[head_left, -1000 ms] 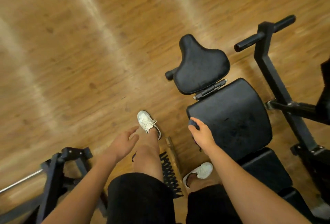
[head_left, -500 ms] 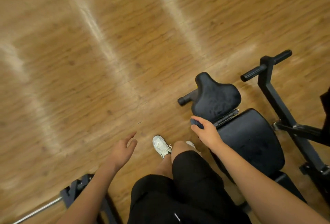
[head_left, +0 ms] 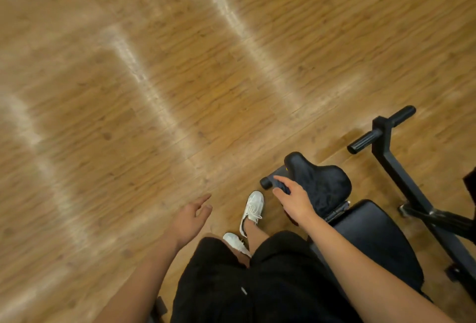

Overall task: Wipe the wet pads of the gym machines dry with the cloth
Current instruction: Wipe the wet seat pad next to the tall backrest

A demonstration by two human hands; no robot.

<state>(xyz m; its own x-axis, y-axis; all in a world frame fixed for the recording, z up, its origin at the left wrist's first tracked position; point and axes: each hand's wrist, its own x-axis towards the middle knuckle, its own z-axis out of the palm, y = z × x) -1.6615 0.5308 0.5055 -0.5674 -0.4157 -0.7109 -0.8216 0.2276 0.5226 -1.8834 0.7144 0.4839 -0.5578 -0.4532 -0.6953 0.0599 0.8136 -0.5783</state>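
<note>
A black saddle-shaped seat pad (head_left: 324,183) stands low at the right, with a wider black back pad (head_left: 373,240) just behind it. My right hand (head_left: 293,199) hovers at the seat pad's left edge and grips a small dark blue-grey cloth (head_left: 282,185), only a bit of which shows between the fingers. My left hand (head_left: 190,217) hangs over the wooden floor with relaxed fingers and holds nothing.
A black steel frame with two round grip bars (head_left: 381,129) rises at the right of the pads. My legs in black shorts and white shoes (head_left: 253,205) stand beside the machine. Wooden floor (head_left: 154,78) spreads to the left and ahead.
The view has swung up and left as I step forward. My right hand with the cloth went from the back pad's corner to the seat pad's left edge. The left rack left view.
</note>
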